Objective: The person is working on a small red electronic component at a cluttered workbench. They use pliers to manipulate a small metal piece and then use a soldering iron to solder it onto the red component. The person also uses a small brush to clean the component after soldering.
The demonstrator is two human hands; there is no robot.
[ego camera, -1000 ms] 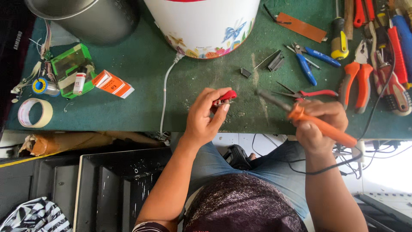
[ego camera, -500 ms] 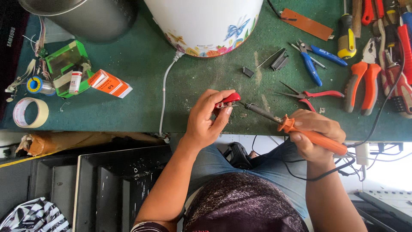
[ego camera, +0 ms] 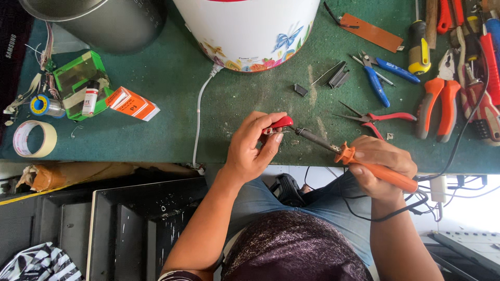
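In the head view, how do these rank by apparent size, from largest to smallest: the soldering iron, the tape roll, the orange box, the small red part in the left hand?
1. Soldering iron, the longest.
2. Orange box and tape roll: these look alike in size, so I do not rank them.
3. Small red part, partly hidden by the left hand.

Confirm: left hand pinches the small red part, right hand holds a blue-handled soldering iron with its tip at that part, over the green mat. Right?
Not quite. The soldering iron has an orange handle, not blue; the head view shows it. The rest stands: the left hand pinches the small red part, the right hand holds the iron with its tip at that part, over the green mat.
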